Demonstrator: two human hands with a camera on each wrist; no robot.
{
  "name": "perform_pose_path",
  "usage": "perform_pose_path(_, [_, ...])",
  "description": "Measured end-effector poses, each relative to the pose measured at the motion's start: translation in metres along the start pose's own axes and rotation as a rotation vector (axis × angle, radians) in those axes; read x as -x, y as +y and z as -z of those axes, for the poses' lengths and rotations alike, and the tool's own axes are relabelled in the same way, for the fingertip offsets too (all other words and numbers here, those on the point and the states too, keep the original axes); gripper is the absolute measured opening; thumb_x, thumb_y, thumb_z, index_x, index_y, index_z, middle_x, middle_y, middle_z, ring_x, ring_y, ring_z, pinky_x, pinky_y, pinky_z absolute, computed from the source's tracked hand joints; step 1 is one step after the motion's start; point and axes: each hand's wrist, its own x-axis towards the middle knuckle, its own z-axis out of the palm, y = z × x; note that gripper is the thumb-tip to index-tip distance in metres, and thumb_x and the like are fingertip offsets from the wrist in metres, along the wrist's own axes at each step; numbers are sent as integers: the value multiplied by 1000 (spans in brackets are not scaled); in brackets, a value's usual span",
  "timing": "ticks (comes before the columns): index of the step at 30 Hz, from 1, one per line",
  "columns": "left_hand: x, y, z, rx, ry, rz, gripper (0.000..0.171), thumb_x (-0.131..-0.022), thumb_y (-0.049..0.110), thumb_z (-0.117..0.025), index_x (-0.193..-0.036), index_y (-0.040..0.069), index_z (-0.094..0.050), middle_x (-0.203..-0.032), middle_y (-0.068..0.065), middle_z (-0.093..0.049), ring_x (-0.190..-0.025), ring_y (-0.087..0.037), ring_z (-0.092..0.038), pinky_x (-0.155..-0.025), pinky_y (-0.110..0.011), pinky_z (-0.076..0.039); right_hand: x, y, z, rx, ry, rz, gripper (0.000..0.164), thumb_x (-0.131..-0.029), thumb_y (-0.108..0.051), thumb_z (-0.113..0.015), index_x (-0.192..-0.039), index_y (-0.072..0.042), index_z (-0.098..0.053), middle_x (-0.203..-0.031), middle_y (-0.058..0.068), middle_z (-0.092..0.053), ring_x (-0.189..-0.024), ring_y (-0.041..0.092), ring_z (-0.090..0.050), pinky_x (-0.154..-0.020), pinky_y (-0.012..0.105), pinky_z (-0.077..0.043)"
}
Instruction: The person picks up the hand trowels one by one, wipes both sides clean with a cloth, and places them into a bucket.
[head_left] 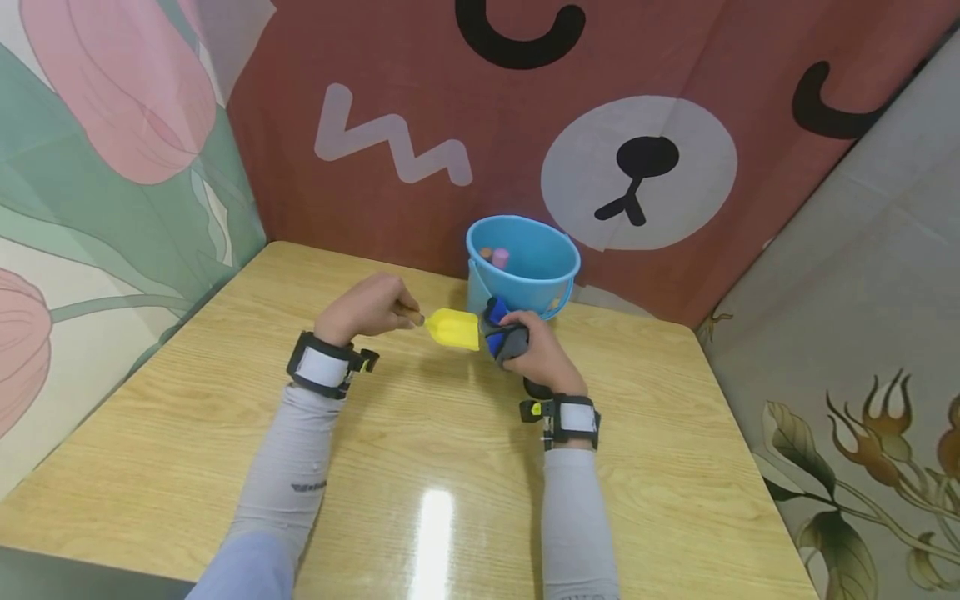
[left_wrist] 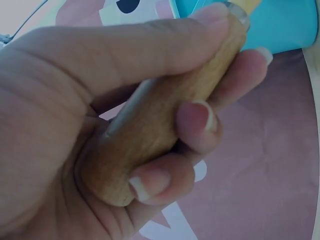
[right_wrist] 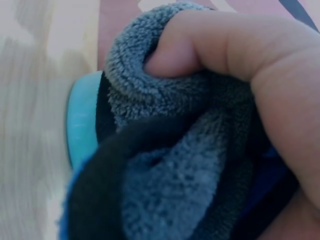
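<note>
In the head view my left hand (head_left: 372, 308) grips the wooden handle (left_wrist: 165, 117) of a small spade, fingers curled round it. The spade's yellow blade (head_left: 453, 329) points right, its end close to the cloth; whether they touch I cannot tell. My right hand (head_left: 542, 354) holds a bunched grey and blue cloth (head_left: 506, 337), and the right wrist view shows its fuzzy grey pile folded under the thumb (right_wrist: 180, 50). Just behind the cloth stands a light blue bucket (head_left: 525, 287), with a pink piece (head_left: 500, 258) and a brownish piece inside.
A wood-grain table (head_left: 420, 433) lies under both arms, with a bright light reflection near its front. Behind the bucket hangs a reddish-brown printed curtain (head_left: 390, 75). Floral cloths (head_left: 112, 192) hang at both sides. Each wrist wears a black strap.
</note>
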Motion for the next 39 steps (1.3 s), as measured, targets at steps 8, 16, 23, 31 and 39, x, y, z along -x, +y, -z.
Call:
perform_pose_path(8, [-3, 5, -5, -8, -21, 15, 11, -88, 8, -79, -98, 4, -82, -96, -6, -78, -80, -16, -70, -77, -37, -58, -2, -3, 5, -60, 65, 74, 61, -72, 2, -82, -129, -9, -60, -133, 15, -56, -129, 35, -48, -112, 58, -35])
perform_pose_path(16, [-7, 6, -11, -15, -38, 7, 11, -89, 7, -78, -98, 3, -81, -96, -5, -78, -80, -15, -70, -77, -36, -58, -2, -14, 0, -47, 67, 83, 63, -73, -2, -85, -130, -12, -60, -137, 14, -55, -131, 35, -47, -110, 59, -36])
perform_pose_path(23, [-9, 7, -13, -25, -41, 14, 12, -89, 8, -78, -100, 3, -81, -97, -5, -78, -80, -15, -69, -77, -36, -58, -3, -19, -4, -60, 45, 122, 62, -72, 0, -85, -128, -13, -63, -138, 12, -55, -131, 33, -48, -110, 57, -37])
perform_pose_path(31, [-10, 10, -13, -37, -50, 9, 13, -88, 8, -79, -101, 3, -81, -98, -6, -78, -83, -17, -70, -79, -37, -58, -3, -27, -6, -66, 32, 136, 58, -73, 0, -86, -125, -15, -65, -135, 9, -58, -128, 31, -50, -108, 54, -40])
perform_pose_path(39, [-12, 12, -15, -44, -64, -26, 10, -88, 8, -79, -97, 5, -82, -95, -4, -78, -84, -17, -72, -80, -38, -58, -7, -36, -16, -79, 18, 195, 59, -73, 1, -85, -126, -15, -65, -132, 8, -60, -125, 29, -52, -107, 52, -41])
